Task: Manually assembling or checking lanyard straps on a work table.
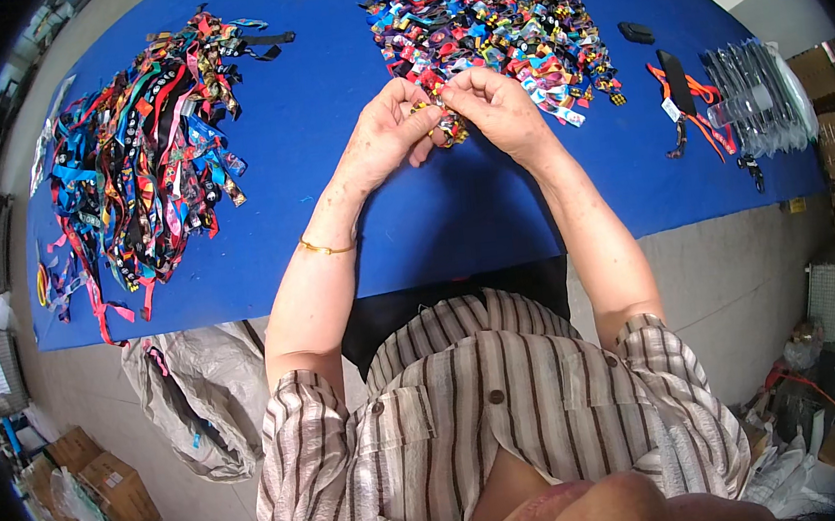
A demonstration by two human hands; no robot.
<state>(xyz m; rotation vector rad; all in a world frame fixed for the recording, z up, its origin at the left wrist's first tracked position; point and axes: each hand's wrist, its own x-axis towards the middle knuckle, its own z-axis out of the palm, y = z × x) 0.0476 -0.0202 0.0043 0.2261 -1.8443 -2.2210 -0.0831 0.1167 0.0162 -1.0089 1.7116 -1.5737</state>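
Above the blue table (311, 90), my left hand (385, 135) and my right hand (501, 110) meet, fingers pinched together. Between them they grip a small patterned strap (453, 132) with yellow, red and dark colours; my fingers cover much of it, so its fittings cannot be made out. Just beyond my hands spreads a large heap of short colourful strap pieces (486, 28). Off to the left lies a pile of long printed fabric straps (156, 155) in red, black, blue and pink, some ends hanging over the table's front edge.
On the right are a small black case (635, 33), an orange strap with a black piece (684, 84) and a stack of clear plastic packages (762, 97). A pale woven sack (214, 391) is on the floor at the left, near cardboard boxes (118, 490).
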